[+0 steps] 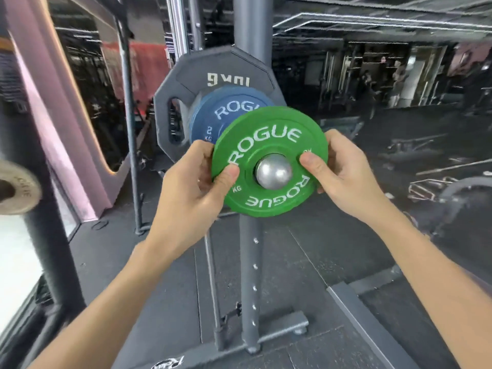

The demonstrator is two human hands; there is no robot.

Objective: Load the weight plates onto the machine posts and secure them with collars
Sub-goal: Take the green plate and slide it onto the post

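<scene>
In the head view, a green plate [269,162] is held at both sides, its centre hole threaded over the rounded silver end of the post [274,171]. The left hand [194,177] is closed on the plate's left edge, with the thumb pressed on the front face and the fingers wrapped behind the rim. The right hand [338,169] is closed on the right edge in the same way, thumb on the face beside the hub. The plate is seen only at the tip of the post; a gap can be made out between it and the blue plate [226,115] further in, so it is judged not yet seated.

Behind the blue plate, a large dark grey plate [213,73] is already hung on the same post, against the upright of the machine [249,275]. Two plates are therefore taken as loaded, and the green one as partly on.

No collar is seen on the post or in either hand, so the securing step is judged still to be done. At the left edge of the view a pale plate [16,186] is carried on another post; whether it belongs to the task cannot be told.
</scene>
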